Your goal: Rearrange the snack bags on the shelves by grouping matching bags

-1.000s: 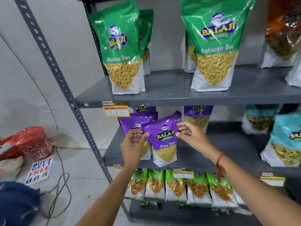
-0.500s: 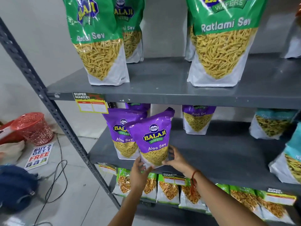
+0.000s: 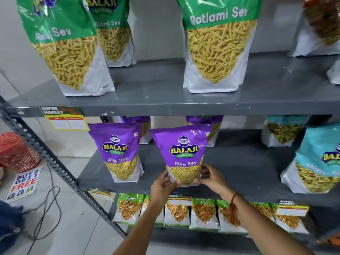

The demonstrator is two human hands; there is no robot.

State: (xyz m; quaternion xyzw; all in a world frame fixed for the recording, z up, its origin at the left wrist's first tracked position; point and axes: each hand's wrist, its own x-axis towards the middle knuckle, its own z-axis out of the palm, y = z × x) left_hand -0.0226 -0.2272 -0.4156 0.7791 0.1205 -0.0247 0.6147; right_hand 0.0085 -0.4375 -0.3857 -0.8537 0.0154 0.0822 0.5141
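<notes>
Aloo Sev bag (image 3: 181, 155) beside its purple twin (image 3: 119, 151)

a red mesh basket (image 3: 17, 153) lies tipped on the tiled floor (image 3: 77, 218) at the left, with a "buy 2 get 1 free" sign (image 3: 23, 184) flat just beside it. a black cable (image 3: 46, 208) loops near a dark blue bundle (image 3: 9, 219).

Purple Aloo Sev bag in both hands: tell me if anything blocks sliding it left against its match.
Nothing visible does. The held Aloo Sev bag, gripped low by the left hand and right hand, faces only bare middle shelf before the second Aloo Sev bag.
</notes>
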